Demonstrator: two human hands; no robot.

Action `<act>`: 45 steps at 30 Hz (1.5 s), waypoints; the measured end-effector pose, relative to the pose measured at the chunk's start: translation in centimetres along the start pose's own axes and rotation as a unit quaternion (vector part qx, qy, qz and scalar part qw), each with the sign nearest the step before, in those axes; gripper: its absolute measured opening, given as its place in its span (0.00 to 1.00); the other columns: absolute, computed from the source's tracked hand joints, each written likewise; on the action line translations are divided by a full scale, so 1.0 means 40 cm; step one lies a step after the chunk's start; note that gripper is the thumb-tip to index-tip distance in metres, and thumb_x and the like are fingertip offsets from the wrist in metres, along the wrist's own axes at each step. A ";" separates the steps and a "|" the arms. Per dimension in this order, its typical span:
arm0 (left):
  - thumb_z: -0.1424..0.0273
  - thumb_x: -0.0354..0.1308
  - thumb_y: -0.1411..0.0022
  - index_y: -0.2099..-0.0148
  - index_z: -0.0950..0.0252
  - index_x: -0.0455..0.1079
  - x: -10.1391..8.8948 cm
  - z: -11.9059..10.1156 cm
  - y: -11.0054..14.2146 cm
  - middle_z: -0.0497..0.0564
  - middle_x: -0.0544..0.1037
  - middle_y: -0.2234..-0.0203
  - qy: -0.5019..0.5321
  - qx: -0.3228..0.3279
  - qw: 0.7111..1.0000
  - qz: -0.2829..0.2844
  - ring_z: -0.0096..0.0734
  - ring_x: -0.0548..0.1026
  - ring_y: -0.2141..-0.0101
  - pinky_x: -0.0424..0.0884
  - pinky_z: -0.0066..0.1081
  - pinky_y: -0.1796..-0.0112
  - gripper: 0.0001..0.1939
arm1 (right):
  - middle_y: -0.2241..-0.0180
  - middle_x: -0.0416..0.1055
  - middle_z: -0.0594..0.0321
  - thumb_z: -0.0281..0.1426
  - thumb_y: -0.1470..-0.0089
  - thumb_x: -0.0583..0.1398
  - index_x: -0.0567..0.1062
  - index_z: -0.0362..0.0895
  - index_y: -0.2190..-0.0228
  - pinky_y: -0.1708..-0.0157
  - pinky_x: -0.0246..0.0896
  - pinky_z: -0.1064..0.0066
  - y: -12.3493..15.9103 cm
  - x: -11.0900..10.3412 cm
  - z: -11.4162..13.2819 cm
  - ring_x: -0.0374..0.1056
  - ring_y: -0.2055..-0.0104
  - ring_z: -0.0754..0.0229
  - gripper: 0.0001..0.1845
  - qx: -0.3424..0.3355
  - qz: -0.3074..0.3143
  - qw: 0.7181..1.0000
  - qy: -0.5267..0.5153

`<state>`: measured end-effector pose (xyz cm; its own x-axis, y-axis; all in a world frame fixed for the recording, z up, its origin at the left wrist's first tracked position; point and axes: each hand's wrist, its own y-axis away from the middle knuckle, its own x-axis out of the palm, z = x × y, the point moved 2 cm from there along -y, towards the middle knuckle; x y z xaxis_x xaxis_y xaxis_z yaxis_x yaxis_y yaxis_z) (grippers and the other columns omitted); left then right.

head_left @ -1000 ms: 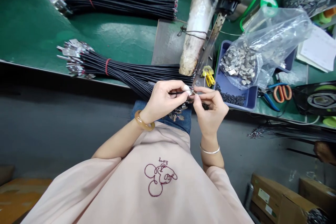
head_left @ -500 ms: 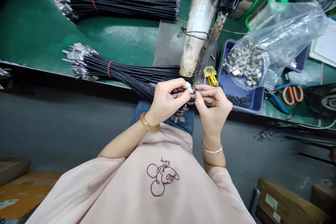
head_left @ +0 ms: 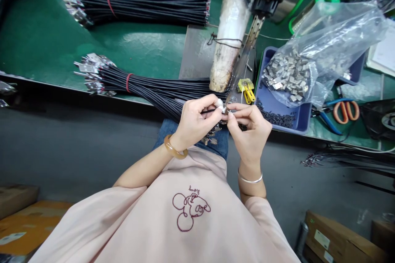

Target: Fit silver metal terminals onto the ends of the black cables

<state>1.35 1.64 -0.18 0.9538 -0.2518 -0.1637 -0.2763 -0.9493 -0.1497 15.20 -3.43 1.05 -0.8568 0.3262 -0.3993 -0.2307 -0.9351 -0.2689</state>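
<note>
My left hand is closed in a pinch around the end of a black cable; something white covers a fingertip. My right hand pinches a small metal connector shell against that cable end. The fingertips of both hands nearly meet, so the joint between cable and shell is partly hidden. Just beyond the fingers, a soldering iron's shaft slants down beside a scorched white tube. Behind my left hand lies a bundle of black cables tied with a red band.
At right a blue tray holds a plastic bag of metal shells and small black pieces. Orange-handled scissors and blue-handled pliers lie beyond it. A yellow clip-like tool sits by the tray; more tied cables lie at back left.
Both hands have shifted very slightly, staying together at the cable end. The metal shell between the fingertips shows more clearly now. The camera view has moved a little.
</note>
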 end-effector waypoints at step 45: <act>0.75 0.55 0.33 0.64 0.69 0.75 -0.052 0.006 0.015 0.50 0.74 0.75 -0.253 0.313 0.915 0.019 0.29 0.69 0.73 0.66 0.29 0.69 0.08 | 0.66 0.76 0.66 0.29 0.45 0.66 0.72 0.45 0.73 0.69 0.73 0.71 0.033 -0.069 0.014 0.75 0.70 0.65 0.08 -0.006 -0.086 0.996 -0.002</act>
<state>-0.83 1.65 -0.15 0.8088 -0.0123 -0.5879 -0.4727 -0.6083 -0.6376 17.00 -5.63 2.31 -0.8072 0.4801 -0.3434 -0.3684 -0.8643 -0.3424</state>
